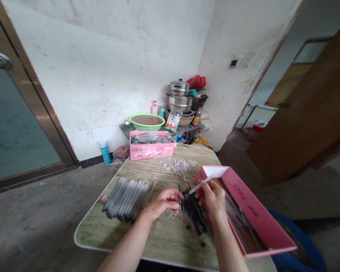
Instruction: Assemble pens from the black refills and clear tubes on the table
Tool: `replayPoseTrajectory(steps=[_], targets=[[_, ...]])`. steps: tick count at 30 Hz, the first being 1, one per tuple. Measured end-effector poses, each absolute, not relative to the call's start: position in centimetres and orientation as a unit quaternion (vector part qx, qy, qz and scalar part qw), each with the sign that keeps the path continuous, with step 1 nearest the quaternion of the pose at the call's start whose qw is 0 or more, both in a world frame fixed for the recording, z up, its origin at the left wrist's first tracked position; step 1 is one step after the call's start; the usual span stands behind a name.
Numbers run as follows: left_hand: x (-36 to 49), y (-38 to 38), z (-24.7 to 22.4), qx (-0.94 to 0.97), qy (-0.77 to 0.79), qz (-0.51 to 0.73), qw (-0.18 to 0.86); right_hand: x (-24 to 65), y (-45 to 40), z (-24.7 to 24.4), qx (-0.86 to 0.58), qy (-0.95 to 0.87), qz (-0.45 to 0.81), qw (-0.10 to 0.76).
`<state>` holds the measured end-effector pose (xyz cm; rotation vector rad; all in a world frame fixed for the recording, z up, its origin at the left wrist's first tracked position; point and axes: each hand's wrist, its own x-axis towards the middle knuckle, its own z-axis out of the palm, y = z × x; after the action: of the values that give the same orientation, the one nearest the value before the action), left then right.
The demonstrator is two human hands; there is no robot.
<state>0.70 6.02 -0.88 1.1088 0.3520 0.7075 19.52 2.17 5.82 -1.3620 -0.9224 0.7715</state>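
Over the middle of the table, my right hand (pixel 213 196) pinches a pale translucent pen barrel (pixel 200 184), tilted with its upper end pointing right. At the barrel's lower, dark end, the fingers of my left hand (pixel 167 201) are closed; exactly how they grip it is partly hidden. Beneath both hands lies a loose pile of black pen parts (pixel 195 211), some with thin clear stems. Left of my left hand, a row of pens (pixel 126 198) with clear barrels and black ends lies side by side. One separate clear barrel (pixel 152 191) rests beside that row.
Small whitish pieces (pixel 179 167) lie scattered on the wood-patterned table (pixel 102 234). A pink box (pixel 151 152) full of pens stands at the far edge. Another pink box (pixel 260 215), holding clear barrels, lies at right. Behind are a green basin (pixel 147 127) and stacked pots (pixel 180 98).
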Motion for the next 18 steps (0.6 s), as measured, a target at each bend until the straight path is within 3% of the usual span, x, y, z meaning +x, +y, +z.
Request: replayPoseTrajectory(steps=[18], targets=[[0.63, 6.08, -0.98, 0.492, 0.174, 0.34, 0.783, 19.91, 2.53, 5.68, -0.603, -0.381, 0.365, 0.599]])
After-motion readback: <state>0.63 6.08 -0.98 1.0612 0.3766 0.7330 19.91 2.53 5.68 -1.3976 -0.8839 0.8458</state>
